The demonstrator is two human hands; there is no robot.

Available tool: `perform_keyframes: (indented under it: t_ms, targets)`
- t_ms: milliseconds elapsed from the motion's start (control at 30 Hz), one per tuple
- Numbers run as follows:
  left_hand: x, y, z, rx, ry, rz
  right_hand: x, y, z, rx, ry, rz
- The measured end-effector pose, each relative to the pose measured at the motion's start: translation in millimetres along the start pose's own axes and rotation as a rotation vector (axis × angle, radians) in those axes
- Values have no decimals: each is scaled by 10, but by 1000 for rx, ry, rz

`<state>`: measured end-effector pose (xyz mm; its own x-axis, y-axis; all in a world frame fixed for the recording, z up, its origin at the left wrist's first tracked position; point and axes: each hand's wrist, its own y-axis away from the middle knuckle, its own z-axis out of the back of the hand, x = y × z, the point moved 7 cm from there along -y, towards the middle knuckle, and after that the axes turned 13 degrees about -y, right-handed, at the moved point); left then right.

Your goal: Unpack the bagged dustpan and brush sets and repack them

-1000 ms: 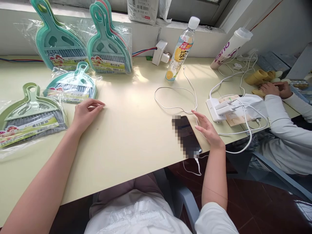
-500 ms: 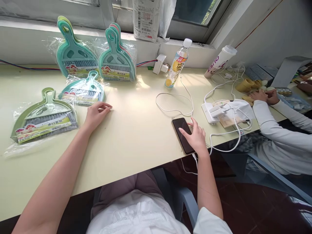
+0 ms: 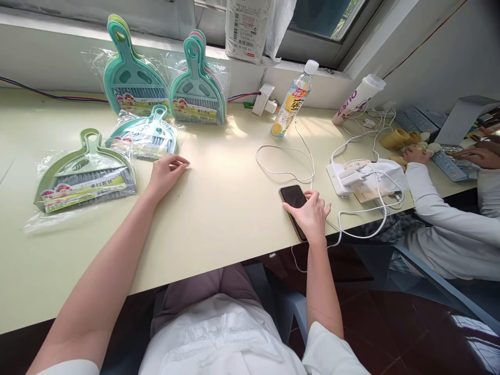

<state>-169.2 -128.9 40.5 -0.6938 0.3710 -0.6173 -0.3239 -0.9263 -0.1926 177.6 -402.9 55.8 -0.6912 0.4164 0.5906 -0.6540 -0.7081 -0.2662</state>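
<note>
My right hand (image 3: 310, 214) spans a dark smartphone (image 3: 294, 198) with a gold-coloured edge, the thumb at its left side and the fingers at its right. The phone lies on the table near the front edge, partly hidden under the palm. My left hand (image 3: 167, 176) rests on the tabletop, fingers loosely bent and apart, holding nothing. Close to it lie a teal dustpan and brush set (image 3: 150, 133) and a green dustpan and brush set (image 3: 88, 174), both in clear plastic bags.
More bagged dustpan sets (image 3: 135, 78) lean on the wall. A drink bottle (image 3: 292, 101) and a lidded cup (image 3: 357, 99) stand behind. A white power strip (image 3: 338, 179) with looping cables lies to the right. Further right, a co-worker's hand (image 3: 417, 154) is by yellow items.
My right hand has closed from hovering over the phone to gripping it by its sides. My left hand stays resting on the table. The view has shifted slightly.
</note>
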Motion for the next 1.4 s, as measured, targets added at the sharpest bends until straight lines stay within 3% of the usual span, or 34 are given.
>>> perform_keyframes:
  t_ms: [233,433,733,1067,1267,1400]
  targets:
    - [5,-10,-10,-12,20,-38,-13,-15,6,-5,40,-33]
    - [-15,-2,-7,-20,32,-61,2,55,19,52,-53,4]
    - [-2,-3,-16,-12,-3,-44,26,179,373,78,-155,227]
    - [0,-3,-18,-19,14,-56,68,278,327,178,-124,234]
    - [-9,-2,-17,-19,9,-61,-35,263,306,209,-114,215]
    - [-20,2,-9,-28,7,-66,-93,275,334,120,-87,244]
